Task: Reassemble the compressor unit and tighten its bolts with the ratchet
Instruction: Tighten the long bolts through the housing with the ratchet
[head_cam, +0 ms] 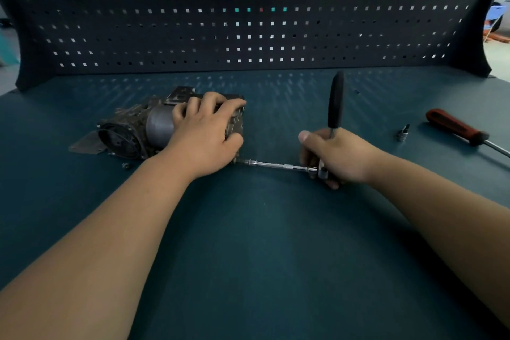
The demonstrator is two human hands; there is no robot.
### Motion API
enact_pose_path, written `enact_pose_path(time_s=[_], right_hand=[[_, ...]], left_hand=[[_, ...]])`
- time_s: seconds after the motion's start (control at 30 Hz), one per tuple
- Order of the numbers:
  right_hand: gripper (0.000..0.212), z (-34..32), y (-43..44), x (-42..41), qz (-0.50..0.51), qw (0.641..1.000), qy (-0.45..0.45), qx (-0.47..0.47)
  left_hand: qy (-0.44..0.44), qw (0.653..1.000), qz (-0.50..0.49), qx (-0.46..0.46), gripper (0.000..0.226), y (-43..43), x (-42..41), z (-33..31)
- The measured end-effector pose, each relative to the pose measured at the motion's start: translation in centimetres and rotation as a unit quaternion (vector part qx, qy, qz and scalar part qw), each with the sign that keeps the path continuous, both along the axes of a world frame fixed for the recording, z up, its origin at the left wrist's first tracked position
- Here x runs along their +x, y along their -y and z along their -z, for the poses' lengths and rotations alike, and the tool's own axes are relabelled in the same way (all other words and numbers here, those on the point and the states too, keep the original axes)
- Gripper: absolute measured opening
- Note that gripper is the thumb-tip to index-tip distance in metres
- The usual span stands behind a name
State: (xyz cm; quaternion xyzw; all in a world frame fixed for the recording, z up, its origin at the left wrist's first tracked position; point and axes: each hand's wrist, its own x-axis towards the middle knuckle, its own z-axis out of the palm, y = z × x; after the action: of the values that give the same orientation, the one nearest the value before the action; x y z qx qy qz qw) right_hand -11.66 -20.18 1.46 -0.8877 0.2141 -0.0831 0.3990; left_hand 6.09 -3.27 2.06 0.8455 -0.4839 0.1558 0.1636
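1. Dark teal sheeting covered the workbench top [262, 243], and a dark pegboard [248, 22] stood along its far edge, with daylight showing through the rows of small square holes.
2. The compressor unit [154, 130] lay on its side left of centre on the bench. Its round fan-like end faced near-left and a grey cylindrical body sat in the middle. The casing was too dim and blurred for any marking to be read.
3. The left hand [204, 135] gripped the unit's right end, fingers curled over the top and thumb down the near face.
4. A chrome extension bar [278, 165] ran level from the unit's lower right corner, just under that thumb, to the head of the ratchet [335, 102].
5. The right hand [334, 154] was wrapped round the ratchet at its head, thumb stretched leftward. The black grip rose above the fist toward the pegboard.
6. A small loose fastener [126, 165] lay on the bench just in front of the fan end.
7. Well to the right stood a small socket [403, 134]. Beyond it lay a screwdriver [452, 127] with a red and black handle, its shaft running off the right edge.
8. Past the pegboard's right side, a pale floor [496, 48] showed, blurred.
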Motion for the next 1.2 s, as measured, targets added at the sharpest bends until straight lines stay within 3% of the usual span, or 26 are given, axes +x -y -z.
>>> enact_pose_path(time_s=[0.03, 0.1, 0.17, 0.3, 0.5, 0.57, 0.67, 0.73, 0.93, 1.0, 1.1, 1.2], right_hand=[[0.045, 0.0, -0.2, -0.5, -0.032, 0.994, 0.024, -0.1], [0.027, -0.1, -0.1, -1.2, -0.124, 0.943, 0.052, -0.306], [0.022, -0.4, 0.0, -1.5, -0.163, 0.898, 0.04, -0.406], [0.029, -0.3, 0.2, -1.5, -0.183, 0.852, 0.049, -0.488], [0.03, 0.3, 0.5, -1.2, -0.191, 0.824, 0.076, -0.528], [0.027, 1.0, 0.6, -1.0, -0.17, 0.859, 0.087, -0.475], [0.017, 1.5, 1.1, -0.6, -0.1, 0.955, 0.078, -0.267], [0.012, 1.8, 1.6, -0.2, -0.057, 0.977, 0.104, -0.177], [0.01, 1.5, 2.2, 0.7, -0.036, 0.985, 0.103, -0.135], [0.026, 1.2, 2.2, 1.1, -0.002, 0.991, 0.072, -0.113], [0.052, 0.0, 1.8, 1.6, 0.038, 0.998, -0.023, 0.054], [0.057, -0.9, 1.4, 1.8, 0.035, 0.966, -0.103, 0.235]], left_hand=[[0.003, 1.0, 0.001, 0.007, 0.065, -0.1, 0.0, 0.0], [0.005, 1.0, 0.009, 0.026, 0.077, -0.3, 0.0, -0.1], [-0.001, 0.998, 0.022, 0.053, 0.088, -0.5, 0.3, -0.4], [0.003, 0.996, 0.025, 0.087, 0.104, -0.7, 0.4, -0.6], [0.031, 0.997, 0.026, 0.059, 0.106, -0.7, 0.8, 0.1], [0.047, 0.998, 0.026, 0.041, 0.102, -0.6, 0.9, 0.8], [0.067, 0.997, 0.013, 0.026, 0.098, -0.2, 0.8, 1.6], [0.072, 0.997, 0.009, 0.024, 0.099, 0.1, 0.7, 1.8], [0.069, 0.997, 0.01, 0.027, 0.098, 0.2, 0.5, 1.8], [0.071, 0.997, 0.008, 0.029, 0.097, 0.2, 0.5, 1.7], [0.079, 0.996, 0.002, 0.032, 0.096, 0.2, 0.3, 1.7], [0.082, 0.996, 0.008, 0.035, 0.098, 0.0, 0.2, 1.6]])
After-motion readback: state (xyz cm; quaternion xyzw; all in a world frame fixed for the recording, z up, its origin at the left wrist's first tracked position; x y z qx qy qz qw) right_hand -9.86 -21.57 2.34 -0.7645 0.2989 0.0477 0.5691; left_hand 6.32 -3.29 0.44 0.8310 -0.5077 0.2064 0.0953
